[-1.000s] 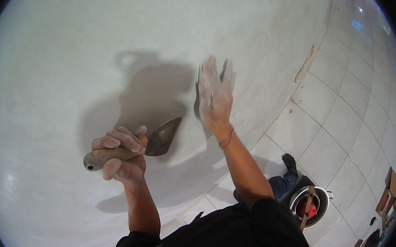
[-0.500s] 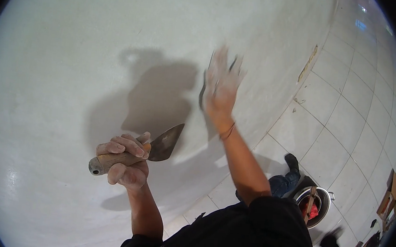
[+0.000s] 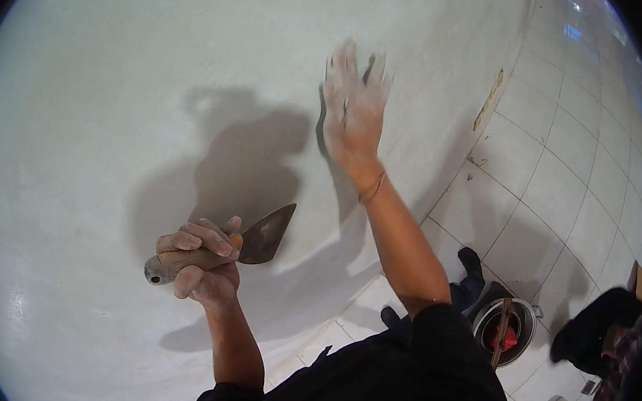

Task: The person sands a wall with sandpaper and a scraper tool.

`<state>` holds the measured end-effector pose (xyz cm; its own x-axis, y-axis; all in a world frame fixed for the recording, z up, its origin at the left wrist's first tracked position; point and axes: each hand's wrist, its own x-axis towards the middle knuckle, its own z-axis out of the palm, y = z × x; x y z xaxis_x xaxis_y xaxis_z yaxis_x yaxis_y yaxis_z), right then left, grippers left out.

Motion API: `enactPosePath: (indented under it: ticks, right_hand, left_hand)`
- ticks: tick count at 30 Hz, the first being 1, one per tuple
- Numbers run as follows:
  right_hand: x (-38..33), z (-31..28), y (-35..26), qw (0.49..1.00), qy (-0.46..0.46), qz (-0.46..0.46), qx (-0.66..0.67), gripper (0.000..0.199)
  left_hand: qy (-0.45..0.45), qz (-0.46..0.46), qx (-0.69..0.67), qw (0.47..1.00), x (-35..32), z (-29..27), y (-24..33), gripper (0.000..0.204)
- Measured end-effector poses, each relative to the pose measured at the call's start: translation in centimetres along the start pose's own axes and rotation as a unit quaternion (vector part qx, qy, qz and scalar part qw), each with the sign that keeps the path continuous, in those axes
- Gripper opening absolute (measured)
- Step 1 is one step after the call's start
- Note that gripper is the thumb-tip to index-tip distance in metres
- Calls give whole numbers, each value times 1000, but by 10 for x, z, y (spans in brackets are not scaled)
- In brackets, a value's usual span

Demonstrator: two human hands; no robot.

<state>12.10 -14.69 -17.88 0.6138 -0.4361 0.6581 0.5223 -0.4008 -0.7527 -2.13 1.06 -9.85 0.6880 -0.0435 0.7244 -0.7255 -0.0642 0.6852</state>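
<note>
My left hand, dusty with white powder, is wrapped round the wooden handle of a pointing trowel. The grey pointed blade tilts up to the right, in front of the pale wall. Higher and to the right, my right hand lies flat on the wall or just off it; I cannot tell which. Its whitened fingers are spread and slightly blurred, and it holds nothing. A thin band circles that wrist.
White floor tiles meet the wall on the right; a chipped patch marks the wall's lower edge. A metal pot with a red thing inside stands by my feet. A person in dark clothing is at the far right.
My right hand has slid upward and slightly left along the wall. My left hand and the trowel have hardly moved. The dark-clothed person at the right has come further into view.
</note>
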Motion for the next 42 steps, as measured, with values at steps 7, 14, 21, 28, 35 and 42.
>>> enactPosePath:
  ticks: [7, 14, 21, 28, 35, 42]
  right_hand:
    - [3, 1, 9, 997, 7, 13, 73, 44]
    - [-1, -4, 11, 999, 5, 13, 50, 45]
    - [1, -1, 12, 999, -5, -11, 37, 44]
    - [24, 0, 1, 997, 18, -24, 75, 45]
    - [-115, 16, -25, 987, -122, -5, -108, 51]
    - [-48, 15, 3, 991, 46, 108, 64, 47]
  left_hand:
    - [-10, 17, -56, 998, 2, -5, -12, 33]
    - [-11, 6, -53, 999, 3, -4, -14, 34]
    - [2, -16, 4, 1000, 4, -2, -12, 56]
    - [-20, -6, -24, 999, 7, -1, -7, 46]
    - [8, 14, 18, 1000, 4, -14, -2, 56]
    - [6, 0, 25, 1000, -4, -19, -2, 55]
